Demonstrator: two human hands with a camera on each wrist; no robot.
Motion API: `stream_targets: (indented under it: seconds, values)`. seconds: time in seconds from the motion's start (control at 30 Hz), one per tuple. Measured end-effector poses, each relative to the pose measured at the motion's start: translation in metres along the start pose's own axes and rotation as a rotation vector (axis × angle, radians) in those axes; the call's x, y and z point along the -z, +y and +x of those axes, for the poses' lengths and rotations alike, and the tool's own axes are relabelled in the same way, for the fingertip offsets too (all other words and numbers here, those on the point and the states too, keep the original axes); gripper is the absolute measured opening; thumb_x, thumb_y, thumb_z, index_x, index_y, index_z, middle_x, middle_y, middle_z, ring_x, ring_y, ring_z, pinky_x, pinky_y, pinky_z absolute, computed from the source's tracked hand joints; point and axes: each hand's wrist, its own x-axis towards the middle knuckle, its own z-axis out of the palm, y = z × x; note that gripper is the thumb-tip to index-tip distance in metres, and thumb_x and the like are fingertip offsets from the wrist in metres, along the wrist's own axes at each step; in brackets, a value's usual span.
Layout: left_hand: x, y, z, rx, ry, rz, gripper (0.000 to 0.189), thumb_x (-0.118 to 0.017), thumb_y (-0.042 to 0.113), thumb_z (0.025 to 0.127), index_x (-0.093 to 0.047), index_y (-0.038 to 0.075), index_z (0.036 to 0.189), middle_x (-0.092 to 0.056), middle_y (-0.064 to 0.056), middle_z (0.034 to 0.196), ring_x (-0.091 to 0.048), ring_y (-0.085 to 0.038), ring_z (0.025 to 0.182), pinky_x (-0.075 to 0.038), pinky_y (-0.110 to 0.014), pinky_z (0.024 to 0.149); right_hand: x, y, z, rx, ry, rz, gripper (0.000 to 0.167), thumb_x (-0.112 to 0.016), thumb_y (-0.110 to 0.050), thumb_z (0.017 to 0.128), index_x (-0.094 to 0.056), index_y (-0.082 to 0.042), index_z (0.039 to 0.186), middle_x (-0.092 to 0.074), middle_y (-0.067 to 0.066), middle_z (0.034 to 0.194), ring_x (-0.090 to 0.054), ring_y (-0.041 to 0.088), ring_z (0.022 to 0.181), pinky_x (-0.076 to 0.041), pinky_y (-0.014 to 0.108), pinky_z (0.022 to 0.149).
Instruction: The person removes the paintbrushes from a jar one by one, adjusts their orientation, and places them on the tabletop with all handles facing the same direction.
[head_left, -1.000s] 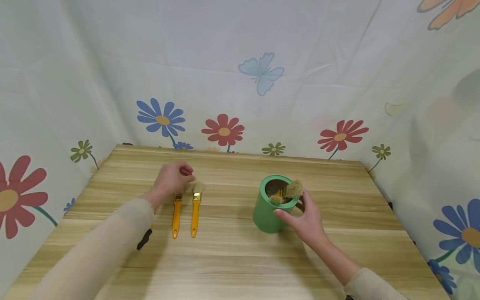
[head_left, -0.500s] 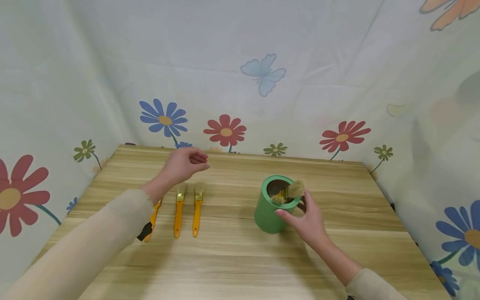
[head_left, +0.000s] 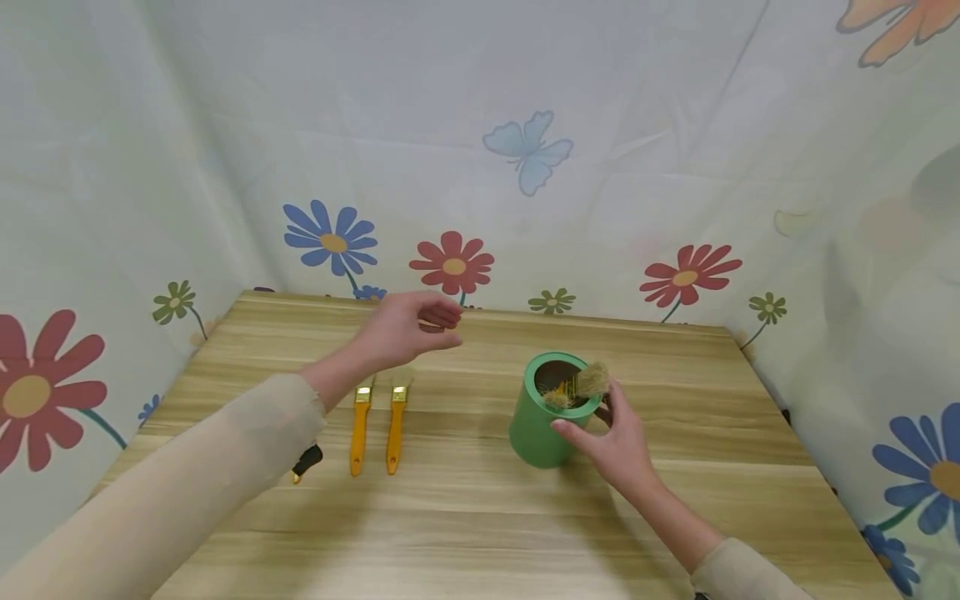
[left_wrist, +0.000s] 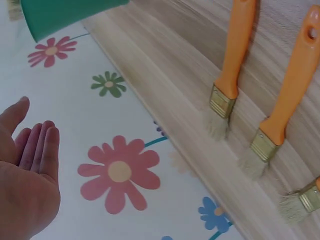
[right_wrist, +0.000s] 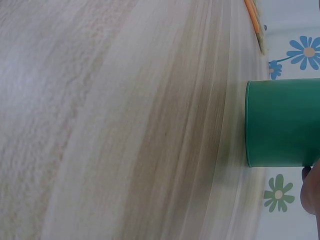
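Note:
My left hand [head_left: 408,329] hovers over the back of the table, its fingers loosely bent and nothing between them. In the left wrist view its palm [left_wrist: 25,192] faces up. My right hand [head_left: 618,442] grips the right side of a green canister [head_left: 536,429], thumb at the front near the rim. Flat paintbrushes with pale bristles [head_left: 592,379] stick out of its mouth. Below my left forearm lie two paintbrushes, a left one [head_left: 359,433] and a right one [head_left: 395,429], orange handles toward me. The left wrist view shows a third paintbrush [left_wrist: 310,197], mostly cut off.
The wood-grain table [head_left: 465,517] ends at a back edge close to a white flowered curtain [head_left: 420,150]. More of that cloth hangs at both sides. A black strap [head_left: 309,460] shows under the left sleeve [head_left: 202,483].
My left hand has moved right and slightly up, away from the bristles of the paintbrushes on the table, and its fingers have loosened. The right hand and green canister stay in place.

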Motion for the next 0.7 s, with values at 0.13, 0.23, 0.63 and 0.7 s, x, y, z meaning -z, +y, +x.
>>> stream_targets:
  seconds: [0.13,0.23,0.63,0.7]
  values:
    - [-0.003,0.010,0.002,-0.055,-0.056,-0.011,0.045,-0.088,0.015,0.091,-0.072,0.008,0.133,-0.075,-0.006,0.127,-0.072,-0.024,0.119,-0.058,-0.040,0.104,0.000,0.001,0.000,0.000,0.000,0.002,0.087,-0.093,-0.020,0.086,-0.044,-0.007,0.157,-0.056,0.012,0.153,-0.051,0.031,0.144,-0.046,0.050,0.117]
    - [-0.008,0.019,0.003,-0.099,-0.107,0.013,0.050,-0.088,0.015,0.091,-0.070,0.008,0.136,-0.074,-0.006,0.131,-0.071,-0.024,0.122,-0.057,-0.040,0.106,0.000,0.001,0.000,-0.001,0.003,0.001,0.088,-0.093,-0.020,0.086,-0.044,-0.007,0.157,-0.056,0.012,0.152,-0.052,0.030,0.144,-0.046,0.050,0.116]
    - [-0.033,0.042,0.008,-0.203,-0.248,0.092,0.058,-0.089,0.020,0.090,-0.068,0.011,0.143,-0.070,-0.005,0.140,-0.066,-0.022,0.132,-0.052,-0.038,0.113,0.002,0.001,0.000,-0.003,0.001,0.005,0.087,-0.093,-0.021,0.086,-0.045,-0.008,0.157,-0.057,0.011,0.153,-0.052,0.029,0.143,-0.046,0.050,0.116]
    - [-0.037,0.044,0.009,-0.216,-0.265,0.100,0.058,-0.089,0.021,0.091,-0.068,0.012,0.143,-0.070,-0.004,0.141,-0.065,-0.021,0.132,-0.051,-0.038,0.113,0.002,0.001,0.000,-0.003,-0.002,0.007,0.086,-0.093,-0.022,0.086,-0.045,-0.008,0.157,-0.057,0.010,0.152,-0.052,0.029,0.143,-0.046,0.050,0.117]
